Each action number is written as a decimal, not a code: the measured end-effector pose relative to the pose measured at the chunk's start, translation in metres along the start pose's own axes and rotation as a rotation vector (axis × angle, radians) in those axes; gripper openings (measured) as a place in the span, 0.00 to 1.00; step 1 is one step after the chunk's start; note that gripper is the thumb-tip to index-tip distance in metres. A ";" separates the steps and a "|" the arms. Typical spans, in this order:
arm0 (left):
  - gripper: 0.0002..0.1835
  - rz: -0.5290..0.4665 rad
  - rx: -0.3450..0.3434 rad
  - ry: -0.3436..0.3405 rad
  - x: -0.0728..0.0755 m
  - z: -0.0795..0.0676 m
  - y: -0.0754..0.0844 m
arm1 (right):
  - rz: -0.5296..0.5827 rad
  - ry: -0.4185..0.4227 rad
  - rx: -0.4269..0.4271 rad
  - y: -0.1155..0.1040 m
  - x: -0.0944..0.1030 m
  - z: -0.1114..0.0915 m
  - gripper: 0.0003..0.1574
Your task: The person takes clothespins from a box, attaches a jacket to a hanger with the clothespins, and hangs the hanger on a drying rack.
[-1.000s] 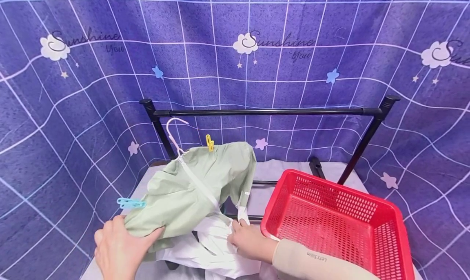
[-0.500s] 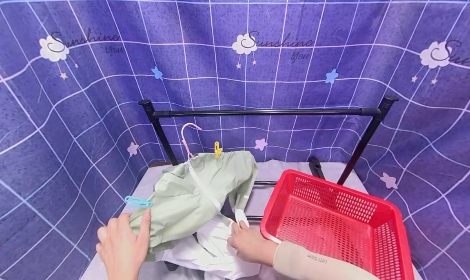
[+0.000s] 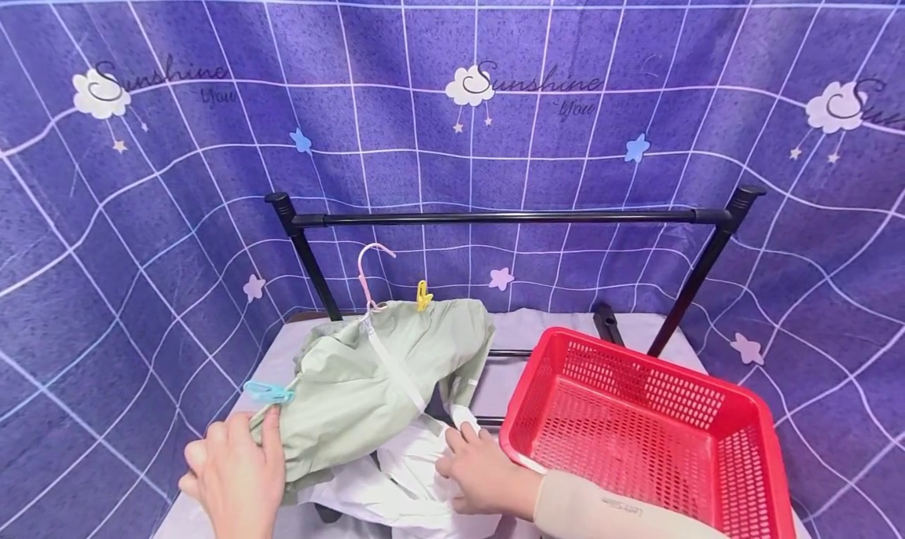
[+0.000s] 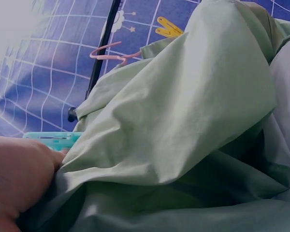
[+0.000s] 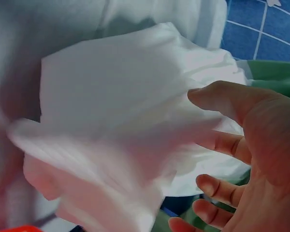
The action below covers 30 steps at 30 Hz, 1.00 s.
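A light green garment (image 3: 360, 390) with a white stripe lies bunched over white cloth (image 3: 417, 476), a pink hanger (image 3: 364, 276) sticking out of its top. My left hand (image 3: 240, 468) pinches its left edge between thumb and fingers, just below a light blue clothespin (image 3: 269, 393). A yellow clothespin (image 3: 423, 296) stands on the upper edge beside the hanger. My right hand (image 3: 488, 472) is at the white cloth; in the right wrist view its fingers (image 5: 227, 191) are spread and loosely bent, with thumb and index apart in front of the white fabric (image 5: 116, 92).
A red perforated basket (image 3: 767, 445) stands to the right, close to my right forearm. Behind the garment rises a black rack with a crossbar (image 3: 509, 218); its lower bars pass under the cloth. A purple grid-patterned curtain (image 3: 551, 146) hangs at the back.
The green garment, hanger and clothespins have shifted right and down. My left thumb has moved up the garment's edge toward the blue clothespin. My right hand has stayed nearly in place.
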<state>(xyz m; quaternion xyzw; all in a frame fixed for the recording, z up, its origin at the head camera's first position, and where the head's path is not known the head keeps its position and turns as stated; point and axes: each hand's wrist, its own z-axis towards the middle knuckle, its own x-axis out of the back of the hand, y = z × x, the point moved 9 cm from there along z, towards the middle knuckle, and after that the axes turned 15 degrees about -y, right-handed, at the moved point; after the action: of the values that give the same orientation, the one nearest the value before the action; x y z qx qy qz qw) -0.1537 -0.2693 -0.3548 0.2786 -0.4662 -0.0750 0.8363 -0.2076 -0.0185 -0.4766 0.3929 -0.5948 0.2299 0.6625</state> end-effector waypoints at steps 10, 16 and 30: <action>0.20 -0.007 -0.012 0.066 0.002 -0.004 0.001 | 0.023 0.070 0.016 0.011 0.020 -0.015 0.24; 0.21 -0.013 0.006 0.062 0.002 -0.006 0.000 | 0.064 0.104 0.005 0.030 0.032 -0.024 0.22; 0.21 -0.020 -0.001 0.077 0.004 -0.007 -0.001 | 0.190 0.164 -0.205 0.123 0.066 -0.065 0.24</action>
<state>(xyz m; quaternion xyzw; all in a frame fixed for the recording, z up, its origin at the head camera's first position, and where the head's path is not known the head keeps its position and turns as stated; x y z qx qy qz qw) -0.1454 -0.2686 -0.3549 0.2856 -0.4309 -0.0728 0.8529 -0.2506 0.0940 -0.3811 0.2451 -0.5935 0.2607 0.7209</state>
